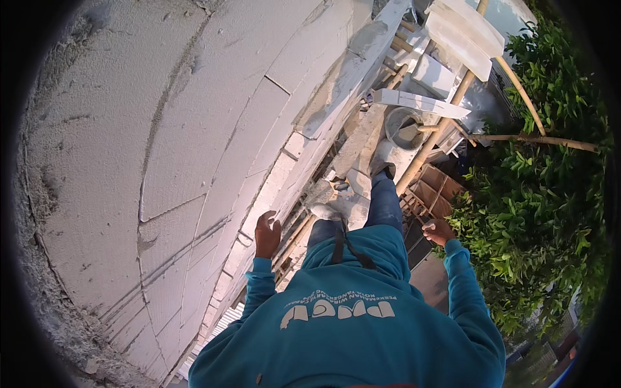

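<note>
My left hand (267, 234) is raised beside the pale block wall (213, 129), its thumb and fingers apart and holding nothing. I cannot tell whether its fingertips touch the wall. On the other side of my body, my right hand (438, 231) hangs near the leaves with its fingers curled in, and nothing shows in it. Ahead of my feet stands a round bucket (389, 123) with grey matter inside. A tool with a wooden handle (427, 129) rests in it. Grey mortar (336, 77) is smeared over part of the wall.
Bamboo poles (446, 129) run along the right side of the narrow plank walkway (352, 145). A long white block (422, 102) lies across beyond the bucket, with pale boards (466, 35) farther off. Dense leafy branches (524, 226) crowd the right. The ground lies below the scaffold.
</note>
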Available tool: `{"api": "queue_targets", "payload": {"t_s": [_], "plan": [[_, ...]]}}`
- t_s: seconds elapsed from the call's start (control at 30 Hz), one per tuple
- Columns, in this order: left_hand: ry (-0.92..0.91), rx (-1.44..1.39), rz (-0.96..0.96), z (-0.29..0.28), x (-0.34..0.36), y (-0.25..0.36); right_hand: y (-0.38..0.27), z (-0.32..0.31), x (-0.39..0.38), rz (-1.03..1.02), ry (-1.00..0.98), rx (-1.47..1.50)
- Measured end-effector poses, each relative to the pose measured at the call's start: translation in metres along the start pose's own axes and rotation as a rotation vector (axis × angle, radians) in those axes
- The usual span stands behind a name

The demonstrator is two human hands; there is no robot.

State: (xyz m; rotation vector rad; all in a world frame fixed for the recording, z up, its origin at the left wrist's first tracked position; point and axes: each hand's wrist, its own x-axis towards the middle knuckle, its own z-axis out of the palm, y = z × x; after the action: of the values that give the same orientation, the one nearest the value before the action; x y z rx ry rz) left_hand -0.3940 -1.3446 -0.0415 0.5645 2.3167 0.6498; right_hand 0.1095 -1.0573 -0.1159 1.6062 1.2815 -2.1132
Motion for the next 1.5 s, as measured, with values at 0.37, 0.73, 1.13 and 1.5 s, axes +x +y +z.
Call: {"api": "queue_targets", "payload": {"t_s": [0.37,0.73,1.13,1.5], "plan": [[-0.037,-0.098,0.037,0.105,0.190,0.149,-0.057,-0.086,0.256,-0.151,0.302,-0.467],[-0.451,-0.088,0.013,0.318,0.260,0.165,-0.082,-0.191,0.404,0.078,0.604,-1.029],[-0.592,0.048,0.217,0.527,0.326,0.165,-0.079,-0.190,0.490,0.254,0.420,-1.609],[-0.860,0.202,0.080,0.557,0.359,0.191,-0.032,-0.107,0.392,0.231,0.286,-0.684]]}}
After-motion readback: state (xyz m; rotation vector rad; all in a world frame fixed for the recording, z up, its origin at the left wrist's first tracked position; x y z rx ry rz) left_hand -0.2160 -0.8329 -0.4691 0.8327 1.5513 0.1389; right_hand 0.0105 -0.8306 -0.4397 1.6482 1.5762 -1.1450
